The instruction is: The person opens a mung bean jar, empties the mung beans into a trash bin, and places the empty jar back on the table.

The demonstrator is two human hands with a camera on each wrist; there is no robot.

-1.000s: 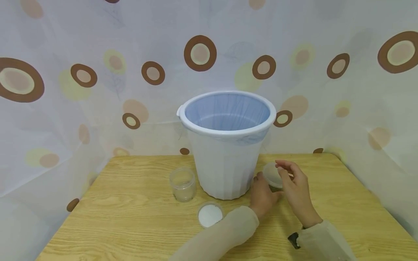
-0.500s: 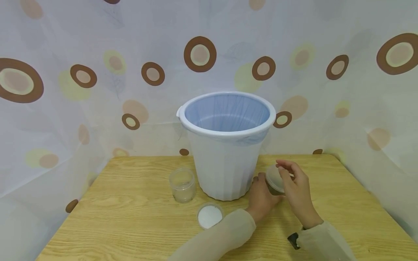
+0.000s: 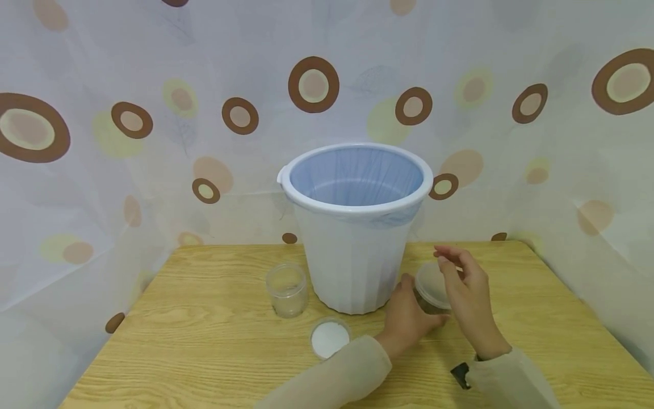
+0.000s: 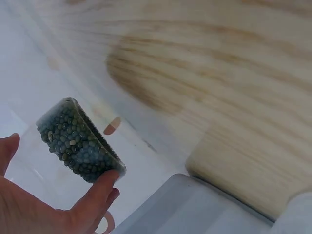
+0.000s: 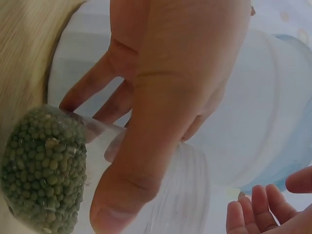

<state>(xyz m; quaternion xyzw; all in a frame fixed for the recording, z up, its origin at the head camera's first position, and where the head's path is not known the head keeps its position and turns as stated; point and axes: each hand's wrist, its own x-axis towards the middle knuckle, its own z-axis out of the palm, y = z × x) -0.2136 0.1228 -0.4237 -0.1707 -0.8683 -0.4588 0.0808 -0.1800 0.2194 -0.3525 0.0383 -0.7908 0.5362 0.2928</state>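
A clear plastic jar of green beans (image 5: pixel 44 170) stands on the table beside the bin. In the head view the jar's pale top (image 3: pixel 432 285) shows between the hands. My left hand (image 3: pixel 406 318) holds the jar from the near left side, thumb and fingers on opposite sides in the right wrist view. The left wrist view shows the green beans (image 4: pixel 80 141) in its lower part. To the jar's right, my right hand (image 3: pixel 470 301) is raised beside the top with loosely bent fingers, apart from the jar in the right wrist view (image 5: pixel 265 209).
A white bin (image 3: pixel 355 261) with a bluish liner stands at the back middle. Left of it is a clear jar (image 3: pixel 287 295). A small round clear container with white contents (image 3: pixel 330 339) sits in front, close to the left sleeve. Patterned sheeting (image 3: pixel 357 74) surrounds the wooden table (image 3: pixel 204 329).
The jar has shifted slightly right and toward me in my left hand, which has moved a little toward me too. My right hand has moved slightly to the right.
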